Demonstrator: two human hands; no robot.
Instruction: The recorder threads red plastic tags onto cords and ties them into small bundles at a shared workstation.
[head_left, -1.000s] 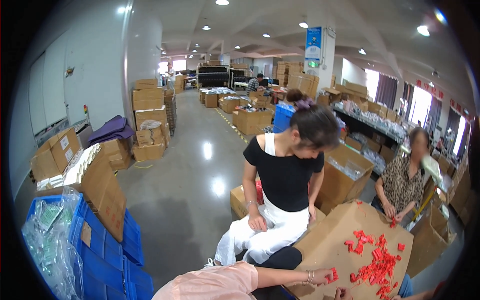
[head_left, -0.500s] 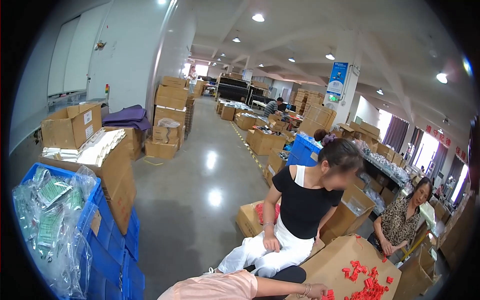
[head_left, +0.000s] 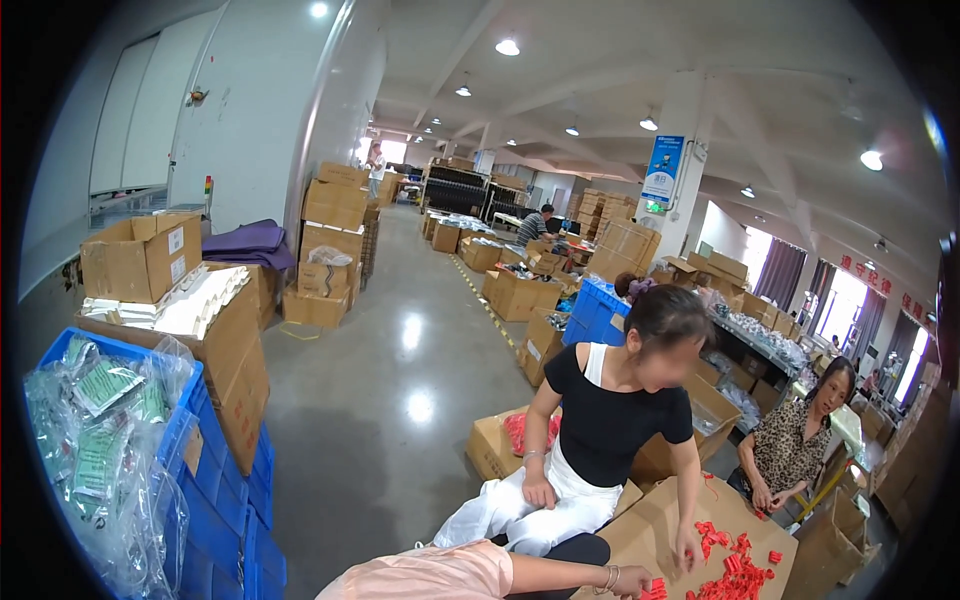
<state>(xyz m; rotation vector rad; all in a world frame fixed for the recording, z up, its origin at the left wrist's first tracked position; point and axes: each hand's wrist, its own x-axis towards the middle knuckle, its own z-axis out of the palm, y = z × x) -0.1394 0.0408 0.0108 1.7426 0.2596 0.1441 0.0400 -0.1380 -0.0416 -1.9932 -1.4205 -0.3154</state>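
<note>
Small red plastic pieces point(head_left: 735, 572) lie heaped on a tilted brown cardboard sheet point(head_left: 660, 520) at about five o'clock in the view, bright against the board. The wearer's left hand point(head_left: 632, 583) reaches in from the bottom edge on a pink-sleeved arm, a bracelet at the wrist, its fingers at the nearest red pieces at the sheet's lower edge; it seems to pinch one, though the frame cuts the fingers off, so the grip cannot be told. The right hand is out of view. A seated person in a black top point(head_left: 610, 420) touches the sheet at three o'clock of that hand.
</note>
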